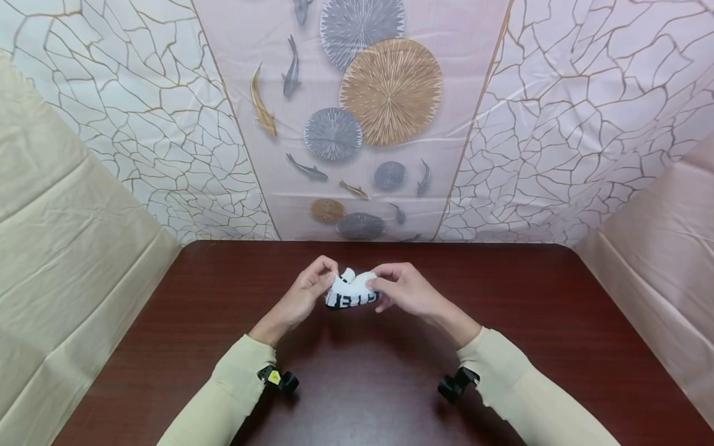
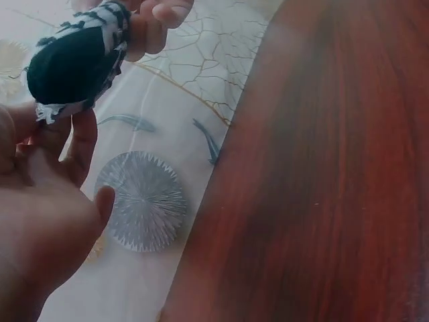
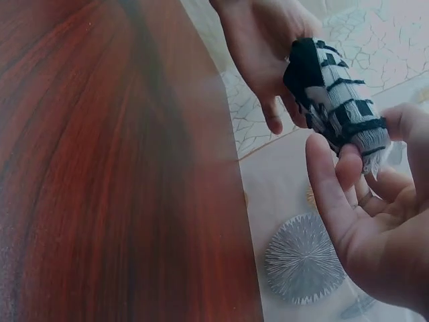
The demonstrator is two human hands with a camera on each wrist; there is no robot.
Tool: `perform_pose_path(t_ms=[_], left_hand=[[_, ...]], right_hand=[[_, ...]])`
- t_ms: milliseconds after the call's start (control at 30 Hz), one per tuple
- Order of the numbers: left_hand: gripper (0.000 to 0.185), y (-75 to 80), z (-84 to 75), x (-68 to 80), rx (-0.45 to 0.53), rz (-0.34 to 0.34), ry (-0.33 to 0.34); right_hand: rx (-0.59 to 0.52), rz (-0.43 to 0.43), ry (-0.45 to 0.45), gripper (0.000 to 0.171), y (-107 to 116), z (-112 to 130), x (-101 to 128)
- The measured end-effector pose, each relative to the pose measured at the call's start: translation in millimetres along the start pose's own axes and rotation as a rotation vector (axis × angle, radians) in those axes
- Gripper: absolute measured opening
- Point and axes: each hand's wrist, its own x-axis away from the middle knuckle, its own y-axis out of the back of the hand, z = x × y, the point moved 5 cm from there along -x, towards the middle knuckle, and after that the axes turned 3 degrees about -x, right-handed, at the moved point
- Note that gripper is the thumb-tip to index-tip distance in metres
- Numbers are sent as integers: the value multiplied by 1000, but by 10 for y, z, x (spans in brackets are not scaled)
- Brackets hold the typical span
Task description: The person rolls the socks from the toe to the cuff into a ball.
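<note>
Head view: left hand (image 1: pixel 304 294) pinching one end of rolled white sock with black lettering (image 1: pixel 350 291), right hand (image 1: pixel 403 288) gripping the other end, fingers curled round it. Sock held between both hands, just above dark wooden table (image 1: pixel 502 347), nearer its far edge, about midway between the side edges. Beyond that edge, patterned backdrop (image 1: pixel 385 93) with round discs and fish; cream sleeves (image 1: pixel 234 390) toward the near edge.

Black letters band the rolled sock (image 1: pixel 351 292), but none read clearly.
</note>
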Motion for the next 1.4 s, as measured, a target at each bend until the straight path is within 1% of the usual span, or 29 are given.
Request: perform_pose_path(t_ms=[133,233,400,467,567,667,800,867,967,1100,1200,1267,1333,1400], left_hand=[[9,40,1,3,-24,-18,31],[10,69,1,14,-87,-50,41],[10,98,-23,-5,-199,-119,34],[8,108,-34,-8,-216,-131,26],[6,126,-52,0,-213,-124,2],[6,123,-60,9,-155,-92,-17],[9,93,-38,25,-83,-48,-1],[10,83,-21,36,-58,-41,4],[12,73,-6,40,-36,-44,-7],[12,54,0,16,-46,-45,-16],[11,37,12,-16,-71,-40,2],[11,34,29,-30,-84,-49,32],[10,44,48,-34,-87,-77,65],[10,60,63,-28,-91,-107,87]], right_hand=[[-11,-11,1,21,48,4,-11],[-28,-11,-9,23,73,-7,-2],[-32,3,-10,24,66,-19,12],[-21,11,-5,24,57,-25,12],[2,25,-1,24,42,-30,11],[34,53,14,24,19,-25,8],[72,92,51,24,-15,-22,11],[84,101,69,23,-29,-29,15],[93,102,84,20,-49,-30,21],[132,104,108,19,-63,-10,33],[173,96,135,18,-48,11,43],[193,94,150,18,-38,21,46],[194,91,152,18,-28,17,43],[168,81,140,19,-10,-3,36]])
